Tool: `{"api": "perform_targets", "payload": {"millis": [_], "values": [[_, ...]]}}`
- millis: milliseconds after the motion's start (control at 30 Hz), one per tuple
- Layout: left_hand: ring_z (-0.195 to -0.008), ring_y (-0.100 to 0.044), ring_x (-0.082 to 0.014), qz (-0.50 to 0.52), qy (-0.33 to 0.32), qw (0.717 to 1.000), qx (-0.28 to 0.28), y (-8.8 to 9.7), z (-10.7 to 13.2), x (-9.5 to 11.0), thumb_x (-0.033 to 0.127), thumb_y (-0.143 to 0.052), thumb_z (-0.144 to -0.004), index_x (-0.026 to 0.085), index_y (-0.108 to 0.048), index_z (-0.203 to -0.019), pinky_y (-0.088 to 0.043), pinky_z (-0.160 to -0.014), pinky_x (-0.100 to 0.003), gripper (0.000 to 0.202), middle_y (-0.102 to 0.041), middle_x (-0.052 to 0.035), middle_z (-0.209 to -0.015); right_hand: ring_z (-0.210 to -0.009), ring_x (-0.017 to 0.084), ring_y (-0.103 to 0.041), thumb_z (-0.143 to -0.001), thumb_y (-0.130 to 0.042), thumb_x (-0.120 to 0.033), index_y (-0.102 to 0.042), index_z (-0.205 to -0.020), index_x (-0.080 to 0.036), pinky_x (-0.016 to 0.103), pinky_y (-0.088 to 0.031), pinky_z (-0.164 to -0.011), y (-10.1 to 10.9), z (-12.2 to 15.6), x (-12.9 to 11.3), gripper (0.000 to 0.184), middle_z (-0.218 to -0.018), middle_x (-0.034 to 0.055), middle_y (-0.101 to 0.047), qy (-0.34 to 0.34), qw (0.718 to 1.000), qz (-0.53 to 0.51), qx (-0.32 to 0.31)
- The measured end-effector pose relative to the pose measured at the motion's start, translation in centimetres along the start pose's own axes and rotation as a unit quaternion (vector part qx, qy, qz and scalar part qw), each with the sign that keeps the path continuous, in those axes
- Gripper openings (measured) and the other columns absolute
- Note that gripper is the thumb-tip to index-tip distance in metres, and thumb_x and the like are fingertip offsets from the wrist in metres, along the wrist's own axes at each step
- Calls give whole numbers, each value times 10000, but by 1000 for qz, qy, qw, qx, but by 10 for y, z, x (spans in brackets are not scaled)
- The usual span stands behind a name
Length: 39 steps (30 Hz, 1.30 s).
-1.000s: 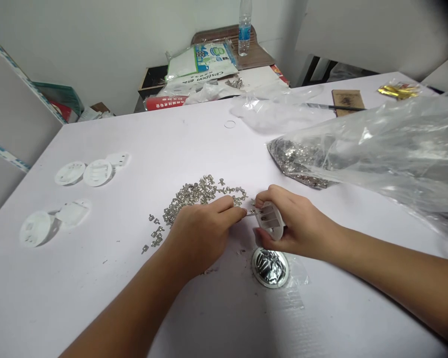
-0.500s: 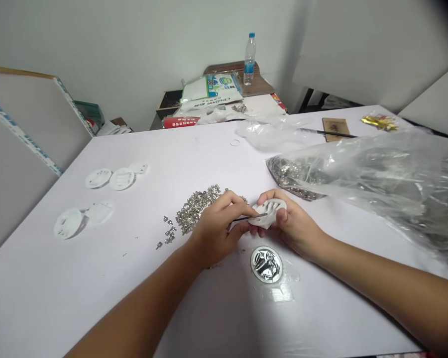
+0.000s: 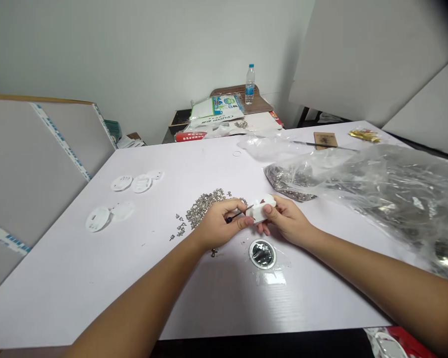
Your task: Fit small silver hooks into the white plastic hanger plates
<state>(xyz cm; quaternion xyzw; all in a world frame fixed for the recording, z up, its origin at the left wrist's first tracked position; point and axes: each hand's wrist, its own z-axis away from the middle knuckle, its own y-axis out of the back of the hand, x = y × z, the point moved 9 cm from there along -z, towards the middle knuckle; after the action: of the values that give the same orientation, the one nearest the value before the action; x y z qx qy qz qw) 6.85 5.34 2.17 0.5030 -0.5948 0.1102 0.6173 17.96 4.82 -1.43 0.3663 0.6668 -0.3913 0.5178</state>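
Note:
My left hand (image 3: 218, 224) pinches a thin dark tool (image 3: 238, 215) whose tip points at a small white plastic disc (image 3: 260, 209). My right hand (image 3: 285, 222) grips that disc from the right and below, tilted up off the white table (image 3: 186, 298). The two hands meet over the table's middle. Just behind my left hand lies a heap of small silver metal clips (image 3: 205, 203), with a few strays to its left. A round metal-rimmed hole (image 3: 262, 253) in the table sits right below the hands.
Several white discs (image 3: 134, 184) lie at the left, two more nearer (image 3: 108, 216). A large clear plastic bag (image 3: 377, 184) holding more clips covers the right side. Grey boards stand at left and right. Behind are a water bottle (image 3: 250, 83), packets and a brown card (image 3: 325, 139).
The view has pulled back and up, so the hands look smaller. The disc has been turned and tilted in my right hand, and the tool has swung to point up-right at it.

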Motion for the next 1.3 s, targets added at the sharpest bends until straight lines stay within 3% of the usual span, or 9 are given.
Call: {"api": "perform_targets", "payload": {"millis": [133, 367, 700, 933, 1100, 1167, 1233, 1300], "values": [[-514, -389, -62, 62, 40, 997, 4, -2, 0, -9, 452, -676, -816, 152, -569, -737, -322, -478, -221, 328, -503, 27, -586, -487, 128, -582, -901, -582, -511, -567, -882, -170, 240, -463, -454, -1, 1, 1, 343, -634, 20, -656, -12, 1000, 2, 7], [-536, -454, -85, 105, 51, 993, -17, -6, -1, -13, 510, -687, -776, 145, -606, -714, -343, -490, -235, 379, -570, -14, -615, -492, 130, -579, -902, -557, -552, -580, -850, -164, 258, -475, -489, -6, 5, -3, 392, -641, 31, -658, -22, 999, 23, -21], [-470, -292, -51, 88, 56, 994, 25, 0, 3, -19, 423, -739, -725, 160, -581, -664, -226, -443, -218, 313, -325, 73, -497, -489, 158, -616, -896, -581, -528, -601, -823, -178, 278, -500, -475, -2, 9, -2, 358, -623, 26, -668, -20, 997, 74, 29], [-500, -331, -52, 17, 27, 998, 62, 7, 4, -5, 337, -674, -770, 145, -613, -727, -289, -473, -223, 205, -499, 34, -583, -513, 166, -639, -895, -607, -484, -605, -844, -195, 289, -528, -508, 1, 15, -13, 294, -642, 25, -678, 4, 983, 150, 105], [-629, -482, -93, -30, 22, 998, 43, 10, 1, -5, 372, -689, -782, 158, -653, -776, -392, -587, -247, 217, -613, -17, -722, -536, 173, -634, -900, -598, -482, -607, -901, -206, 309, -528, -525, 3, 10, -14, 275, -674, 24, -677, 17, 985, 148, 83], [-670, -512, -101, -14, 43, 998, 47, 21, 1, -9, 392, -718, -763, 167, -674, -930, -406, -612, -249, 283, -643, -31, -813, -559, 176, -627, -905, -592, -472, -610, -901, -209, 318, -522, -548, 7, 8, -15, 264, -682, 23, -669, 35, 982, 167, 77], [-682, -526, -99, -15, 74, 994, 78, 46, 4, -10, 400, -691, -788, 172, -645, -1087, -407, -614, -246, 379, -651, -44, -891, -606, 183, -623, -907, -596, -454, -622, -908, -212, 335, -521, -598, 12, 6, -17, 243, -707, 27, -663, 61, 974, 205, 80], [-679, -532, -100, -67, 114, 987, 93, 75, 13, -7, 382, -615, -839, 172, -651, -1059, -403, -613, -248, 306, -652, -51, -924, -683, 197, -629, -900, -608, -434, -635, -931, -213, 359, -526, -660, 15, 5, -20, 225, -790, 43, -671, 81, 965, 238, 78]]}}
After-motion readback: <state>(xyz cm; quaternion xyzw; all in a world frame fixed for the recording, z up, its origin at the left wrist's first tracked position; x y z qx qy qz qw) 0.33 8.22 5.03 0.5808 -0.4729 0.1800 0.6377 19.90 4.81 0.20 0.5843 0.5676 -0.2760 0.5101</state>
